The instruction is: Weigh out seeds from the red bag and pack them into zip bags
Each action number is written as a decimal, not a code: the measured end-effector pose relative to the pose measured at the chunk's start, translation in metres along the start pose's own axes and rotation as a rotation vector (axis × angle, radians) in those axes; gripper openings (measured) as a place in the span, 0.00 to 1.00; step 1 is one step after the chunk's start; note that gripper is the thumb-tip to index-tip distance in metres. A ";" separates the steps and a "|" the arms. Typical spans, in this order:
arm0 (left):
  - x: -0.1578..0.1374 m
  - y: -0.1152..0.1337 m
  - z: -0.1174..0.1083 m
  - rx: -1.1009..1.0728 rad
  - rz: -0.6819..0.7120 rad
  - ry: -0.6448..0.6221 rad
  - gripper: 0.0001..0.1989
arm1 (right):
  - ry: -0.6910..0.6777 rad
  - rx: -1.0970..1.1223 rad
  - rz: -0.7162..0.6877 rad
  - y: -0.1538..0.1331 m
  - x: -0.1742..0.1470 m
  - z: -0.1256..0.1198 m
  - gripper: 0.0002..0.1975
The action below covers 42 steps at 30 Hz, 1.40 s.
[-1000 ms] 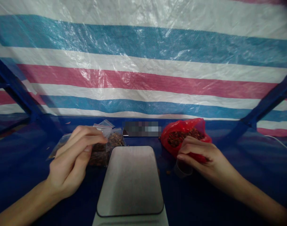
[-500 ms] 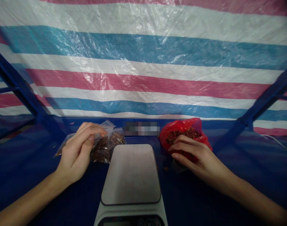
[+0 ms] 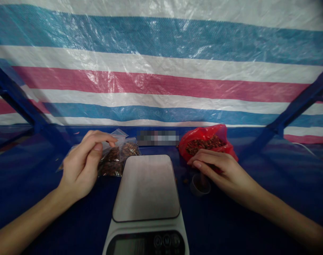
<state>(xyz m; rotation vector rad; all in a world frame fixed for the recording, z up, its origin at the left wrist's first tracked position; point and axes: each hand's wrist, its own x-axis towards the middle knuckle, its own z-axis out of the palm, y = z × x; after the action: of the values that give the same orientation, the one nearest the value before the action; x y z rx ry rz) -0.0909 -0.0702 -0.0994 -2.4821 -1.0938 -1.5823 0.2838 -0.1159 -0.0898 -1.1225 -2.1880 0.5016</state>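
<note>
1 filled red plastic bag [image 3: 201, 132], 1 round clear cup [image 3: 200, 191], both right of 1 white silver-topped scale [image 3: 148, 187]; 2+ transparent zip-bags [image 3: 130, 149] | left hand [image 3: 80, 164]: by zip-bags, half-curled | right hand [image 3: 223, 168]: above cup, fingertips bunched | grips: cannot tell

Red bag [image 3: 200, 133] open, brown-filled; small cup [image 3: 200, 192] beside; clear packets [image 3: 131, 148] filled.

M [image 3: 167, 241] and power sign [image 3: 157, 241] on the scale [image 3: 146, 191]

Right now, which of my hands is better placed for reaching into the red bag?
Probably your right hand: it's at the near side of the red bag, close to the cup. Your left hand is by the clear bags, across the scale.
</note>
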 end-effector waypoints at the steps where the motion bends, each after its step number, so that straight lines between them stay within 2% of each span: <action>1: 0.000 0.000 0.000 -0.001 -0.004 0.000 0.14 | 0.004 0.017 0.001 -0.001 0.000 0.001 0.17; 4: 0.001 0.003 0.001 0.008 0.001 0.006 0.14 | -0.009 0.099 0.050 -0.003 -0.002 0.004 0.17; 10: 0.003 0.008 0.003 0.046 0.028 0.061 0.14 | -0.074 0.369 0.262 0.001 -0.007 0.012 0.20; 12: 0.004 0.010 0.004 0.048 0.028 0.071 0.14 | -0.050 0.304 0.216 0.006 -0.006 0.013 0.16; 16: 0.004 0.012 0.005 0.067 0.032 0.085 0.14 | 0.016 0.052 0.013 0.013 -0.002 0.013 0.06; 23: 0.004 0.010 0.004 0.058 0.024 0.075 0.14 | -0.085 -0.004 -0.106 0.016 -0.002 0.014 0.09; 30: 0.002 0.005 0.003 0.009 0.020 0.028 0.14 | -0.113 0.018 -0.097 0.020 -0.005 0.020 0.08; 42: 0.005 -0.005 -0.002 0.023 -0.103 -0.004 0.13 | -0.224 0.124 -0.070 0.022 -0.003 0.017 0.14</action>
<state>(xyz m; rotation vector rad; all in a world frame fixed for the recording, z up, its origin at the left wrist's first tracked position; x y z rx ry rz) -0.0942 -0.0643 -0.0957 -2.4531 -1.2528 -1.5800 0.2867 -0.1072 -0.1159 -0.9588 -2.3412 0.7530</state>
